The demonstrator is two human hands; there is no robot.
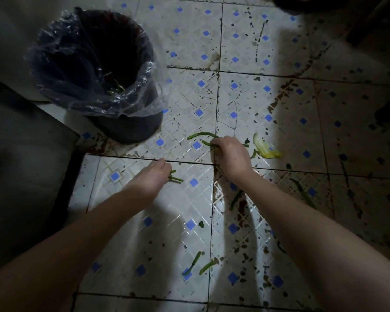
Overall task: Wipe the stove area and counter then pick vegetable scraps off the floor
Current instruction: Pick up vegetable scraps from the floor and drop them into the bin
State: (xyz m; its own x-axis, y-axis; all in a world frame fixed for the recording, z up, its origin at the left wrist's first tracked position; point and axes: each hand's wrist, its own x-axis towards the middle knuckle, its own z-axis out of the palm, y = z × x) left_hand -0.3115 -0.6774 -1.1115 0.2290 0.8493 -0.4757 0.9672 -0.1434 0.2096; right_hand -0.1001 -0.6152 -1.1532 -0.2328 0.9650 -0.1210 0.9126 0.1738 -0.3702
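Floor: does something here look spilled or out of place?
Yes: green scraps lie scattered over the tiles, and a yellow leaf lies beside the right hand. Dark stains speckle the floor, mostly on the right.

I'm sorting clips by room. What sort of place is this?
Likely a kitchen floor: stained tiles with blue squares, a plastic-lined bin, and green vegetable stems that the left hand and right hand grip.

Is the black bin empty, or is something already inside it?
Not empty: a few green scraps lie deep inside the plastic-lined bin.
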